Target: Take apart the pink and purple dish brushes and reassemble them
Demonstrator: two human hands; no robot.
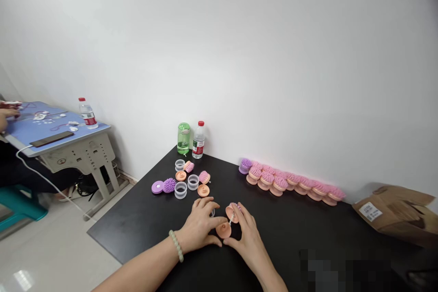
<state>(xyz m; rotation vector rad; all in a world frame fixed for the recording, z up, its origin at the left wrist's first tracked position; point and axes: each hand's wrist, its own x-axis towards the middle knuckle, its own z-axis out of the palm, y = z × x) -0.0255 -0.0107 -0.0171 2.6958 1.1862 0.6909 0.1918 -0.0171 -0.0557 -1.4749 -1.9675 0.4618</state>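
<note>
In front of me on the black table, my left hand [201, 226], with a beaded bracelet at the wrist, has its thumb and index finger around the left edge of a round peach cap [223, 230]. A clear ring [212, 213] shows partly behind its fingers. The fingers of my right hand [249, 237] are on a brush head [232, 212] with a peach base and pink bristles, tilted so its underside shows. Its thumb reaches the cap's lower edge. A short pale stem [232, 219] lies between brush head and cap.
Loose clear rings [180, 190], peach caps [203, 190] and brush heads [204, 177] lie beyond my left hand. Several pink scalp brushes [278, 185] line the wall. Bottles [198, 141] stand at the back corner, a paper bag [397, 214] at right. Another person's hand [5, 116] is at the blue desk.
</note>
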